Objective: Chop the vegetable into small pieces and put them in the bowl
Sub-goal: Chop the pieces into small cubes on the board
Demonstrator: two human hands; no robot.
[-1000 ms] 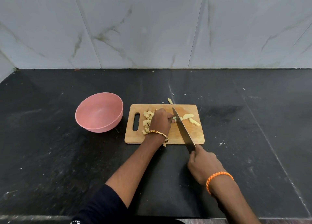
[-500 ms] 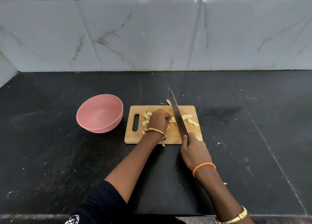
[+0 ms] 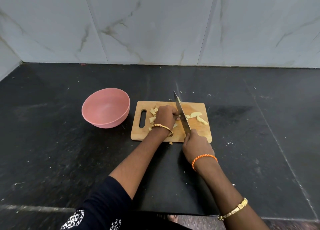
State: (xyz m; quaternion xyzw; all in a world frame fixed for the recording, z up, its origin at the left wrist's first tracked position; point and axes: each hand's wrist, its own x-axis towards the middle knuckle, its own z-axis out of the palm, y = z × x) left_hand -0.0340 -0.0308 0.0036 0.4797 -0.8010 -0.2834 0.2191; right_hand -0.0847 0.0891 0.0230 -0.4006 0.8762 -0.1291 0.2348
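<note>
- My right hand (image 3: pixel 197 144) has slid forward onto the near edge of the cutting board (image 3: pixel 199 134); a second ago it sat back on the counter. Its fingers are wrapped round the handle of the knife (image 3: pixel 181 116).
- The blade now reaches toward twelve o'clock, its tip past the far edge of the board, where before it lay shorter across the wood. I judge another slice is under way, so chopping is only partly done.
- My left hand (image 3: pixel 164 117) has stayed put, fingers curled down and pinching the vegetable strip against the board just left of the blade; the strip is mostly hidden.
- Chopped pieces (image 3: pixel 153 114) lie at nine o'clock of that hand; two uncut wedges (image 3: pixel 199 118) wait at three o'clock of the blade.
- One bit (image 3: pixel 170 143) has strayed off the near edge onto the counter (image 3: pixel 52 143).
- The pink bowl (image 3: pixel 105 108), at nine o'clock of the board and apart from it, holds nothing; every piece remains to be moved.
</note>
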